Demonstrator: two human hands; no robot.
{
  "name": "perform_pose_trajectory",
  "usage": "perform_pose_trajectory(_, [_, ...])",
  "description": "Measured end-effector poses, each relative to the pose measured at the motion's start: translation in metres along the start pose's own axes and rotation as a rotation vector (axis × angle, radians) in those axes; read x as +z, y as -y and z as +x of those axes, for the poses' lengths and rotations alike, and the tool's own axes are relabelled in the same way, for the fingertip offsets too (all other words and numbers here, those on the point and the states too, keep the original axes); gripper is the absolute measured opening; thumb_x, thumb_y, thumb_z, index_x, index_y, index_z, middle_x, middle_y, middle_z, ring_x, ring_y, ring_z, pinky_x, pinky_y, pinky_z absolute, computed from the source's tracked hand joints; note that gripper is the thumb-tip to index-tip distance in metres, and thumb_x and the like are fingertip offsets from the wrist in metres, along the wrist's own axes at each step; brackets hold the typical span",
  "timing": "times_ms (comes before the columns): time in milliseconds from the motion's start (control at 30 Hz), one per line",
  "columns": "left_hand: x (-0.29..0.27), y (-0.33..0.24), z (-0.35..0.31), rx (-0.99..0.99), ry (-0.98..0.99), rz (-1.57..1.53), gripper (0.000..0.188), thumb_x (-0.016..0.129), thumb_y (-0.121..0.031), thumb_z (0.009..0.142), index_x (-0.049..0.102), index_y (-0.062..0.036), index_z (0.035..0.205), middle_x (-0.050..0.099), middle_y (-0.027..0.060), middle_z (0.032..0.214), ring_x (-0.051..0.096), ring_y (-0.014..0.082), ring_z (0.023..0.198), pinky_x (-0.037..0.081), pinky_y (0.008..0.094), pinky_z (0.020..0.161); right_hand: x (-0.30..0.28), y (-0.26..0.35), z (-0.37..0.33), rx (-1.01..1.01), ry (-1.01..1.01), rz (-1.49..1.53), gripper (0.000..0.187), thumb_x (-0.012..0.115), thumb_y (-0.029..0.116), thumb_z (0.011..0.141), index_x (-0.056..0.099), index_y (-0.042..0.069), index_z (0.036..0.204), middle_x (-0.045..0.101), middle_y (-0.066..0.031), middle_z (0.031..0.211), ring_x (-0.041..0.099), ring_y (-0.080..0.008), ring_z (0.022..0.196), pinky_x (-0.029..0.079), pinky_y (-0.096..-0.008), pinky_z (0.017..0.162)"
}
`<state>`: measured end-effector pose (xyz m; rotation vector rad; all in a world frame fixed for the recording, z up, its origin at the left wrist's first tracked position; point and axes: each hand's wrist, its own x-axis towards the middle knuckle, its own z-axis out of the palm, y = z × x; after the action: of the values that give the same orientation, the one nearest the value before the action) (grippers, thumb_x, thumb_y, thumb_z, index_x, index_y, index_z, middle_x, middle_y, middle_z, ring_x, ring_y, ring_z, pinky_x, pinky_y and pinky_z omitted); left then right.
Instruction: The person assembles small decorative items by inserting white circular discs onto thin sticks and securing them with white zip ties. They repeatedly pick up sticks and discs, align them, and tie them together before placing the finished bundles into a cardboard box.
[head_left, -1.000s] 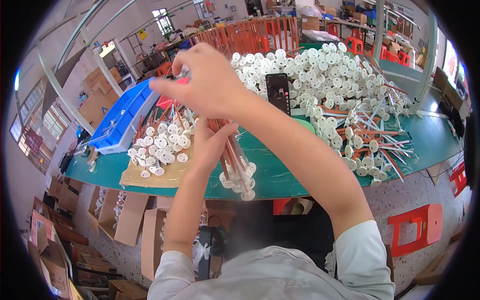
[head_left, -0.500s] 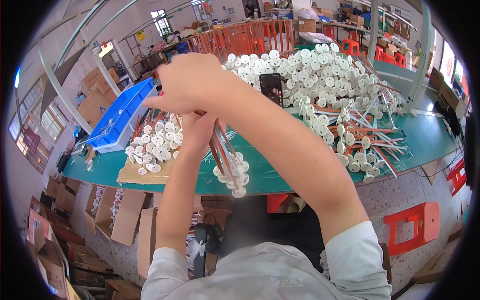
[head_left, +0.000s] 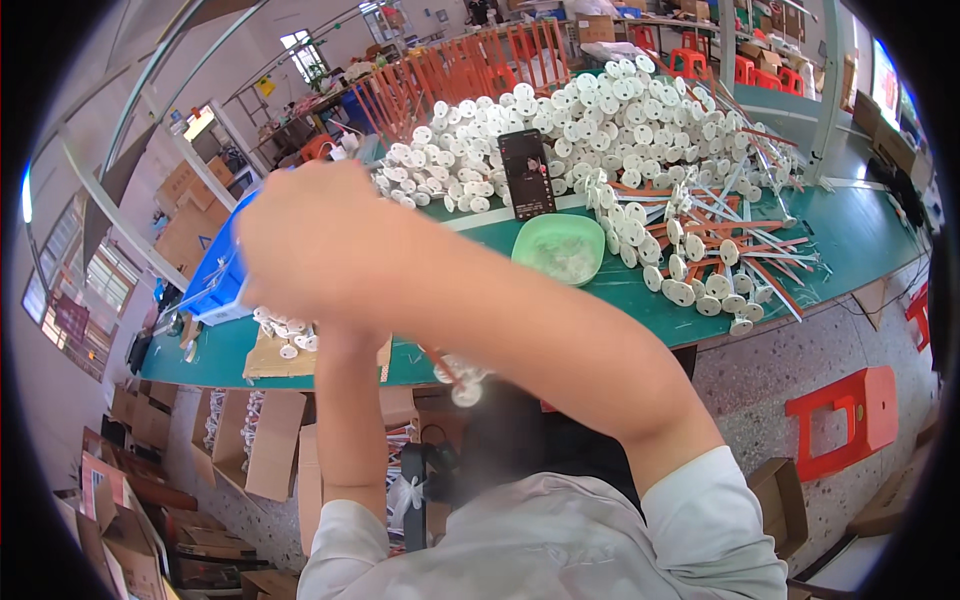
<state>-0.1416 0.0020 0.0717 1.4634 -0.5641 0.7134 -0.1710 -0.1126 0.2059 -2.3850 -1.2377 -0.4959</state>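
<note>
My right hand (head_left: 310, 235) is smeared by motion in front of the blue bin; its forearm crosses over my left arm. I cannot make out whether it holds anything. Beneath it, my left hand (head_left: 350, 338) is mostly hidden. A bundle of reddish-brown strips with white round discs (head_left: 465, 391) sticks out to the right from my left hand, discs low, near the table's front edge. Behind my wrists lie more white-disc pieces (head_left: 290, 350) on a cardboard sheet (head_left: 268, 368), partly covered by my arms.
A blue bin (head_left: 222, 285) stands at the left of the green table (head_left: 860, 270). A large heap of white-disc pieces (head_left: 640, 110) fills the back. In front of it are a phone (head_left: 526, 175) and a light green bowl (head_left: 558, 250). A red stool (head_left: 845, 420) is at right; open cardboard boxes (head_left: 275, 445) lie below left.
My right hand has moved left and down, nearer to me, and is now blurred. The green bowl has come into sight from behind my right forearm. Less of the bundle shows.
</note>
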Motion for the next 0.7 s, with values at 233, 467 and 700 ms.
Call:
perform_pose_trajectory(233, [-0.044,-0.08,-0.054,0.018,0.449,-0.543,0.016,0.07,-0.014,0.08,0.06,-0.005,0.089,0.061,0.0054,0.077,0.056,0.0209,0.065,0.046,0.0296,0.06,0.027,0.022,-0.141,-0.158,-0.826,0.488,0.052,0.075,0.02,0.061,0.061,-0.004,0.105,0.062,-0.017,0.095,0.063,-0.0305,0.087,0.049,-0.0394,0.077])
perform_pose_trajectory(467, [0.058,-0.084,-0.084,-0.379,1.042,-0.648,0.014,0.075,-0.007,0.074,0.064,-0.0031,0.067,0.059,0.0056,0.056,0.051,0.0217,0.042,0.042,0.0278,0.043,0.137,-0.007,-0.233,-0.043,0.036,1.21,0.058,0.086,0.031,0.063,0.06,-0.002,0.103,0.065,-0.017,0.097,0.063,-0.0292,0.087,0.051,-0.0349,0.078])
perform_pose_trajectory(700, [0.097,-0.064,-0.085,-0.701,1.056,-0.401,0.029,0.079,-0.02,0.074,0.063,-0.0016,0.09,0.067,0.0054,0.075,0.061,0.0098,0.064,0.046,0.0232,0.056,0.127,0.002,-0.254,0.575,-0.127,1.485,0.02,0.071,0.012,0.08,0.061,0.002,0.095,0.063,-0.0044,0.084,0.061,-0.0135,0.081,0.05,-0.0294,0.067])
